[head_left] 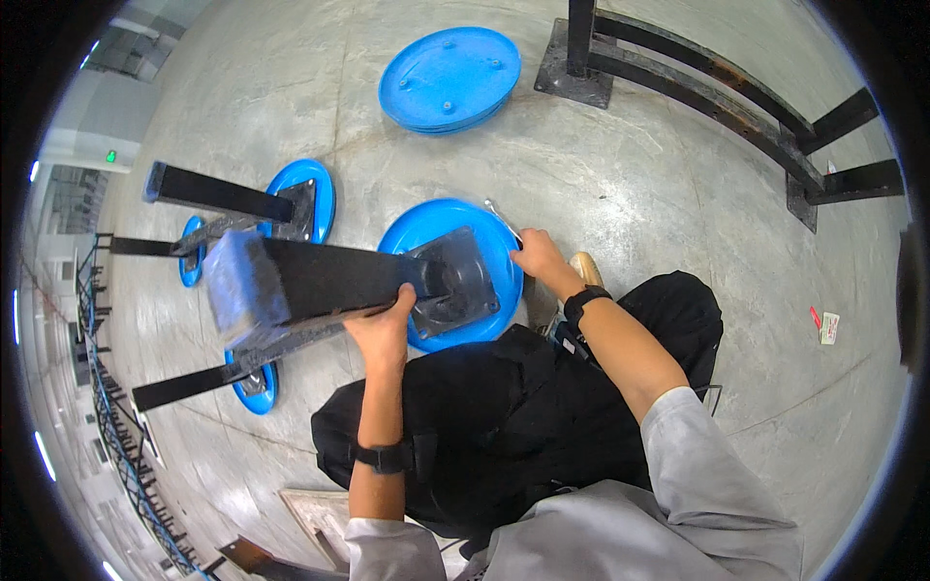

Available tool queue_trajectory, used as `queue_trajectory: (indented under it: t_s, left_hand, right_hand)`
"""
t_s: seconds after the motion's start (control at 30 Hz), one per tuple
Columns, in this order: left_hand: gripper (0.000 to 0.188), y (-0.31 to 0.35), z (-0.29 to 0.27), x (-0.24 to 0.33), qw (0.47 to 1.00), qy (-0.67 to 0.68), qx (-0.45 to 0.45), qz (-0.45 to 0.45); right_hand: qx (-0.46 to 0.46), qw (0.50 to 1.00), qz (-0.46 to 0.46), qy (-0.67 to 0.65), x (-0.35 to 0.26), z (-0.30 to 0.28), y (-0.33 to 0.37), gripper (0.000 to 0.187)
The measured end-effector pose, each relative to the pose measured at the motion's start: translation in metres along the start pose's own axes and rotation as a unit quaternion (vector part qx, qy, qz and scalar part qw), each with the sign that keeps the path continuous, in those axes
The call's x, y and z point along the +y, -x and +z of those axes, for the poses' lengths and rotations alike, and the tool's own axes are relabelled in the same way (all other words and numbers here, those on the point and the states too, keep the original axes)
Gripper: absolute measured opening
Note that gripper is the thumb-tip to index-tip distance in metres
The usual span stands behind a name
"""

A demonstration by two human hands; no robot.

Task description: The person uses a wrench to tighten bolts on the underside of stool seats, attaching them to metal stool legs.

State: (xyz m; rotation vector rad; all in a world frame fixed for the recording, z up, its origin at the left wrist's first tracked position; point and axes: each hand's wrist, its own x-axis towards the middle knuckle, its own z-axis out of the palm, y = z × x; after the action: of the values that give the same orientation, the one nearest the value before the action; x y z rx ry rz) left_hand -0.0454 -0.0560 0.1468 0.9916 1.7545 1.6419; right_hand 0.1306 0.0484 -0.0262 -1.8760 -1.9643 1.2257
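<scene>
Upside down on the floor before me lies a blue round seat (399, 230). A black square plate (470, 261) sits on its underside, joined to a thick black metal post (334, 276) whose near end is covered in blue (242, 290). My left hand (383, 327) is wrapped round the post close to the plate. At the seat's right rim, my right hand (544, 259) is closed on a slim silver wrench (500, 215), which reaches over the rim. The wrench's lower part is hidden in my fingers.
A stack of blue round seats (450, 77) lies farther ahead. Black metal frames (697, 102) stand at the far right. Other blue seats (325, 198) on the same black frame are to the left. A small tag (828, 327) lies on the floor at right.
</scene>
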Motion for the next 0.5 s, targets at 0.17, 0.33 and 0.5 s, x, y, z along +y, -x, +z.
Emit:
queue_trajectory:
  t_s: [0.17, 0.33, 0.5]
  left_hand:
    - [0.025, 0.002, -0.013, 0.015, 0.997, -0.056, -0.002, -0.059]
    - [0.053, 0.012, -0.028, 0.014, 0.999, -0.028, -0.029, -0.021]
    - [0.042, 0.013, -0.023, 0.017, 0.999, 0.037, -0.012, -0.017]
  right_hand:
    - [0.056, 0.996, -0.053, -0.045, 0.005, 0.006, -0.007, 0.026]
    - [0.107, 0.989, -0.066, -0.081, -0.019, -0.063, 0.006, 0.024]
    - [0.207, 0.973, -0.103, -0.023, -0.006, -0.164, 0.03, 0.024]
